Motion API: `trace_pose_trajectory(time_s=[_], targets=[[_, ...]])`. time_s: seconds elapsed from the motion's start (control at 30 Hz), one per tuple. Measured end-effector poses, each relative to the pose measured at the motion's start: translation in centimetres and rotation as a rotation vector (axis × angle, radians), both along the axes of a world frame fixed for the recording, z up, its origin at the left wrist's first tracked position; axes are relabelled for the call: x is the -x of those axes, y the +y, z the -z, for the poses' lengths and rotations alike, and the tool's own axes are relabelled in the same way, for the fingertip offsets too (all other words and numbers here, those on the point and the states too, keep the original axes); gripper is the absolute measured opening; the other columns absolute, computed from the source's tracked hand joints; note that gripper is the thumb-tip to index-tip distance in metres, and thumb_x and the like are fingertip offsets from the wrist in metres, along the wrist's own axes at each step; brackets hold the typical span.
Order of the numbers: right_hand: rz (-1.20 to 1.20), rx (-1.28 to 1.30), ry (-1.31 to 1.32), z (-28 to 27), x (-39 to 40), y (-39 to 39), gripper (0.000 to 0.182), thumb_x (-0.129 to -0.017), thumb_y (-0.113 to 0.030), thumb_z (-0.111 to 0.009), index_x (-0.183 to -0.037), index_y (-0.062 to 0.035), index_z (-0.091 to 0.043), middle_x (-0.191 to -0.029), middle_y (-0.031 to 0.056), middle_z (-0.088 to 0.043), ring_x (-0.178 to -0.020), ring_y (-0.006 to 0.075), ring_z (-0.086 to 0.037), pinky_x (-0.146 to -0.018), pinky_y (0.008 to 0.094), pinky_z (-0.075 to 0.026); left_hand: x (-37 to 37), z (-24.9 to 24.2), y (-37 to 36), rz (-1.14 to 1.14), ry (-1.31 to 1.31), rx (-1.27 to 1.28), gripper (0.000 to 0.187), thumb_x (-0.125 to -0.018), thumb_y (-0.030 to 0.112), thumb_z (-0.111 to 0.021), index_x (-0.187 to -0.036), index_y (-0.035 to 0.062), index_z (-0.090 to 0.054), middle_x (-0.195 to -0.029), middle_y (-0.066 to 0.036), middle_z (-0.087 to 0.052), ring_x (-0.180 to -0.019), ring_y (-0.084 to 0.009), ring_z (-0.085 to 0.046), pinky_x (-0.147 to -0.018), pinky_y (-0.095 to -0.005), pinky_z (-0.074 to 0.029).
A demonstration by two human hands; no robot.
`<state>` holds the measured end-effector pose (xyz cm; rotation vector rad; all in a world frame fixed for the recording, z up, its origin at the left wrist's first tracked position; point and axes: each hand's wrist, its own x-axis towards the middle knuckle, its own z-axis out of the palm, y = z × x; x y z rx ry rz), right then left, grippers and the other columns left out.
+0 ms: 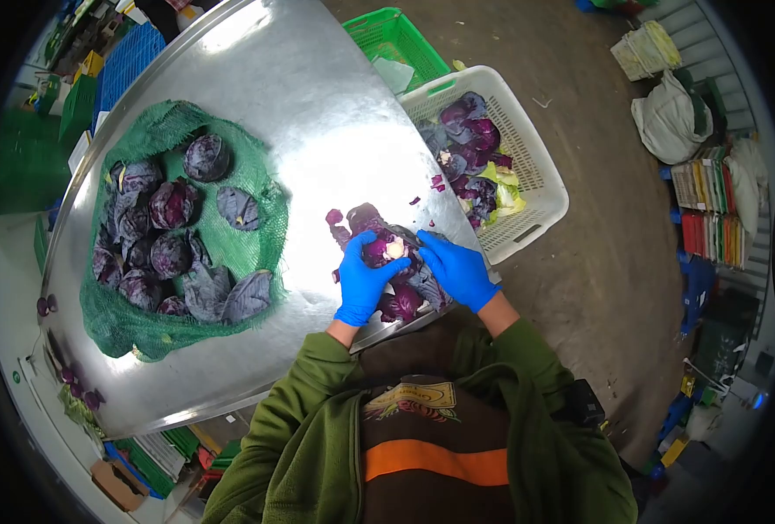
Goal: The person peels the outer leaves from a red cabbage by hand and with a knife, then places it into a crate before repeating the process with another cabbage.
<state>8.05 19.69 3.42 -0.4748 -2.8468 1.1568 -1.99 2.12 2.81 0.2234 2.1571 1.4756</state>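
Note:
Near the front edge of the steel table (pixel 318 105), a red cabbage (pixel 375 254) with its pale cut stem facing up lies between my two blue-gloved hands. My left hand (pixel 365 278) is wrapped round its left side, with the thumb by the stem. On its right, my right hand (pixel 456 269) holds a dark outer leaf or the cabbage's edge; its fingertips partly hide what they grip. Loose purple leaves (pixel 401 304) lie below and around the cabbage. A green mesh sack (pixel 261 166) on the left bears several whole cabbages (pixel 172 254).
Against the table's right edge stands a white perforated crate (pixel 540 188) with purple leaves and some yellow-green ones. Behind it is a green crate (pixel 387 37). Small purple scraps (pixel 437 182) lie on the table, and several small purple pieces (pixel 77 389) sit at its far left edge.

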Motion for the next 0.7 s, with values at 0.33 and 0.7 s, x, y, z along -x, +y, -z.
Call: trace_pose_trajectory(time_s=[0.33,0.7], targets=[[-0.047,-0.234,-0.101,1.5,0.6,-1.8,0.043,-0.098,-0.039,-0.051,-0.132,-0.0118,-0.054,-0.084,0.0097,-0.068,-0.071,0.028,-0.067,-0.057,0.042,-0.051,0.2,0.1,0.0,0.029,0.019,0.022,0.076,-0.065,0.026,-0.092,-0.123,-0.0026,-0.053,-0.116,-0.016,-0.062,-0.107,-0.0237,-0.061,-0.095,-0.0352,-0.05],[0.168,-0.231,-0.035,3.0,1.2,-3.6,0.039,-0.099,-0.038,-0.049,-0.127,-0.0121,-0.059,-0.087,0.0124,-0.069,-0.071,0.032,-0.067,-0.06,0.044,-0.052,0.1,0.4,-0.3,0.074,0.125,-0.001,0.076,-0.066,0.03,-0.091,-0.123,-0.0025,-0.054,-0.119,-0.017,-0.062,-0.109,-0.0272,-0.061,-0.096,-0.0371,-0.049]])
